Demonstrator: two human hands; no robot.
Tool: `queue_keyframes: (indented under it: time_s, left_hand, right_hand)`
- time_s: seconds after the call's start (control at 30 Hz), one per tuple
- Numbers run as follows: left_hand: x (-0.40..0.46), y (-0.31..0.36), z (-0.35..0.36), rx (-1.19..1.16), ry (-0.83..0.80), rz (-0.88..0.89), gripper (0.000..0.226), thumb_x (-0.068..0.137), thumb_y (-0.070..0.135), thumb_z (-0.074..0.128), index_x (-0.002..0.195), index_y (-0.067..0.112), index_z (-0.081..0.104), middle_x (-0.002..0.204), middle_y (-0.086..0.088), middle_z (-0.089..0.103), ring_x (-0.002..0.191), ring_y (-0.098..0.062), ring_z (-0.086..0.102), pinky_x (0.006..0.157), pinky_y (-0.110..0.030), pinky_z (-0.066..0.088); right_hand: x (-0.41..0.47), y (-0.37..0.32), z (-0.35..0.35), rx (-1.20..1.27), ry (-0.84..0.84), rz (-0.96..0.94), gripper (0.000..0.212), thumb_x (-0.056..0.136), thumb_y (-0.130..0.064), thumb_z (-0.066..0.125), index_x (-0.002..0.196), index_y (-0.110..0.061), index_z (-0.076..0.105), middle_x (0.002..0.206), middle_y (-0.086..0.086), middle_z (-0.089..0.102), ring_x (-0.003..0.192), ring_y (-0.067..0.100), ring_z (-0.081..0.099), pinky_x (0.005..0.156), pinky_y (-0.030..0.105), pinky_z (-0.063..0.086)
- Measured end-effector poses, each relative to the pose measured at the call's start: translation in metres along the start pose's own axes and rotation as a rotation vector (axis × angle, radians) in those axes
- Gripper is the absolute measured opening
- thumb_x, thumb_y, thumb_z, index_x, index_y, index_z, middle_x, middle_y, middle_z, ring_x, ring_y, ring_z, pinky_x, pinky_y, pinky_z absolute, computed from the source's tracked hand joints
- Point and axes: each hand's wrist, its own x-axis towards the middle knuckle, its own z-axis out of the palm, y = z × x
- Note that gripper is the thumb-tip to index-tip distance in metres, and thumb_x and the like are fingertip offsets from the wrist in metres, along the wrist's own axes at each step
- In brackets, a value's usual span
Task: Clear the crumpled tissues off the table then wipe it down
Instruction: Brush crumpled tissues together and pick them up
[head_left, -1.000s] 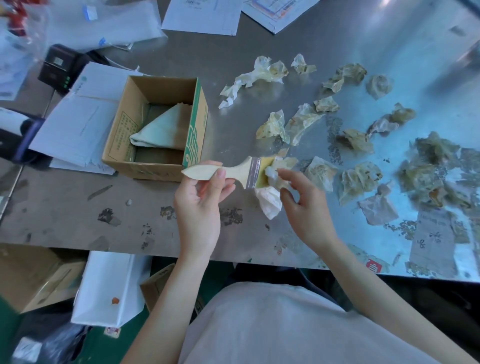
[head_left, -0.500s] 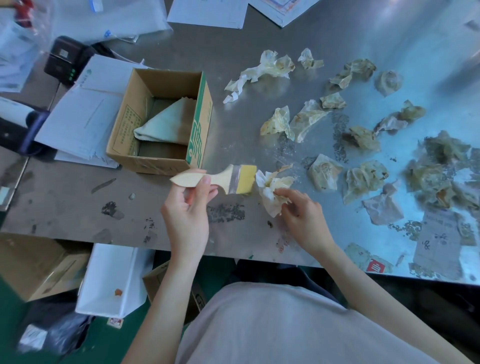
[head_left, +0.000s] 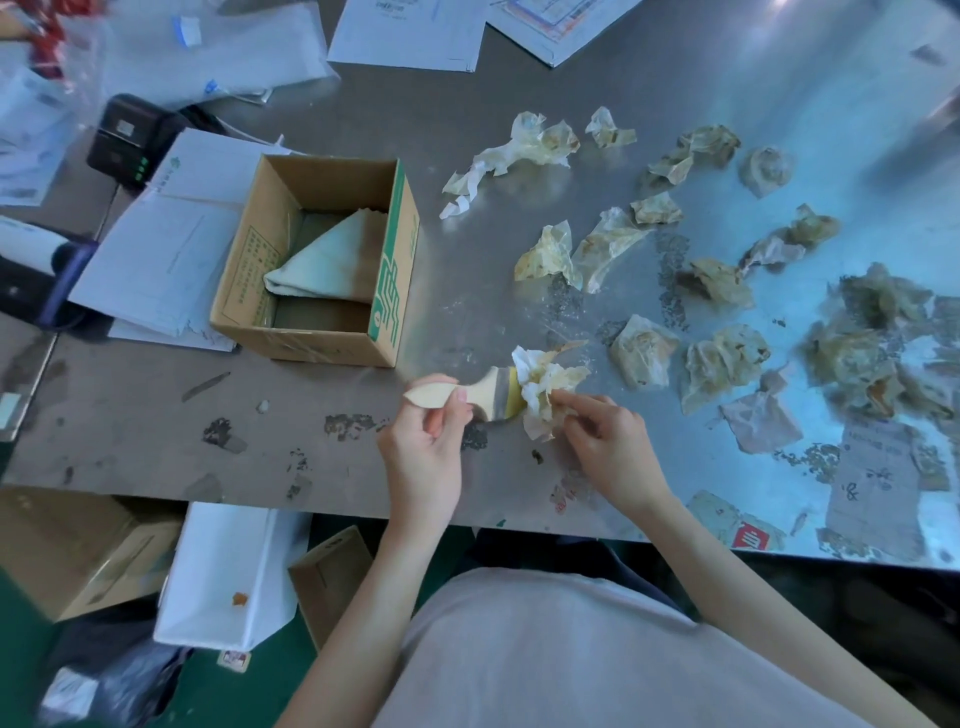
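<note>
My left hand (head_left: 423, 447) grips the wooden handle of a flat paintbrush (head_left: 467, 396) just above the metal table (head_left: 519, 67). Against the brush's yellow bristles sits a crumpled stained tissue (head_left: 545, 384), which my right hand (head_left: 605, 447) pinches from below right. Several more crumpled, yellow-stained tissues (head_left: 550, 254) lie scattered across the table's middle and right. An open cardboard box (head_left: 387, 291) stands left of the brush and holds a folded pale cloth (head_left: 332, 260).
Papers (head_left: 156, 254) and a small black device (head_left: 127, 140) crowd the table's left side, more sheets (head_left: 410, 36) the far edge. Torn labels (head_left: 872, 478) stick near the front right. Below the front edge stand a white box (head_left: 228, 571) and brown cartons (head_left: 67, 551).
Both hands slid slightly right along the table's front. The tissue, briefly drawn off the bristles, is pressed against them again.
</note>
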Motion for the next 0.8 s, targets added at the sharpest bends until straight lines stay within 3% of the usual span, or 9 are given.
queue_keyframes:
  time_s: [0.07, 0.17, 0.23, 0.33, 0.6, 0.8]
  left_hand:
    - [0.004, -0.001, 0.002, -0.052, -0.042, -0.072, 0.005, 0.096, 0.012, 0.060, 0.097, 0.013, 0.065, 0.087, 0.008, 0.070, 0.082, -0.017, 0.072, 0.078, -0.047, 0.060]
    - [0.017, -0.001, 0.000, -0.152, -0.090, -0.204, 0.008, 0.097, 0.009, 0.058, 0.095, 0.012, 0.065, 0.090, 0.001, 0.072, 0.084, -0.016, 0.074, 0.076, -0.029, 0.060]
    - [0.025, 0.001, -0.004, -0.228, -0.096, -0.316, 0.009, 0.097, 0.008, 0.057, 0.094, 0.014, 0.064, 0.090, -0.002, 0.072, 0.083, -0.017, 0.074, 0.073, -0.022, 0.058]
    - [0.030, 0.004, -0.007, -0.305, -0.112, -0.433, 0.005, 0.096, 0.007, 0.058, 0.096, 0.011, 0.062, 0.095, -0.009, 0.071, 0.085, -0.019, 0.074, 0.072, -0.022, 0.058]
    - [0.000, 0.018, -0.003, -0.422, -0.027, -0.421, 0.010, 0.096, 0.003, 0.056, 0.095, 0.009, 0.064, 0.082, -0.003, 0.075, 0.083, -0.019, 0.074, 0.073, -0.024, 0.058]
    - [-0.049, 0.037, -0.011, -0.461, 0.158, -0.382, 0.007, 0.094, 0.005, 0.058, 0.096, 0.009, 0.064, 0.091, -0.008, 0.072, 0.088, -0.026, 0.073, 0.077, -0.028, 0.058]
  right_hand:
    - [0.001, 0.002, 0.000, 0.025, 0.014, 0.022, 0.038, 0.088, -0.006, 0.049, 0.116, -0.023, 0.068, 0.101, 0.006, 0.066, 0.070, 0.011, 0.053, 0.065, 0.009, 0.037]
    - [0.002, 0.002, -0.003, 0.101, 0.029, 0.061, 0.035, 0.088, -0.007, 0.052, 0.112, -0.025, 0.069, 0.092, -0.001, 0.071, 0.061, -0.002, 0.054, 0.061, 0.005, 0.039]
    - [0.003, 0.001, -0.005, 0.176, 0.033, 0.079, 0.028, 0.090, -0.009, 0.054, 0.109, -0.024, 0.070, 0.096, -0.010, 0.071, 0.078, -0.007, 0.062, 0.072, 0.006, 0.042]
    - [0.001, -0.003, -0.006, 0.251, 0.029, 0.108, 0.026, 0.091, -0.011, 0.055, 0.111, -0.021, 0.069, 0.105, -0.012, 0.070, 0.099, 0.001, 0.064, 0.083, 0.012, 0.044]
    - [-0.016, -0.005, -0.013, 0.324, 0.032, 0.078, 0.032, 0.089, -0.005, 0.053, 0.112, -0.021, 0.068, 0.110, -0.008, 0.070, 0.103, 0.006, 0.063, 0.088, 0.022, 0.048]
    - [-0.028, -0.009, -0.030, 0.251, -0.116, -0.067, 0.035, 0.090, -0.003, 0.052, 0.101, -0.032, 0.066, 0.098, -0.020, 0.068, 0.092, -0.002, 0.062, 0.079, 0.009, 0.042]
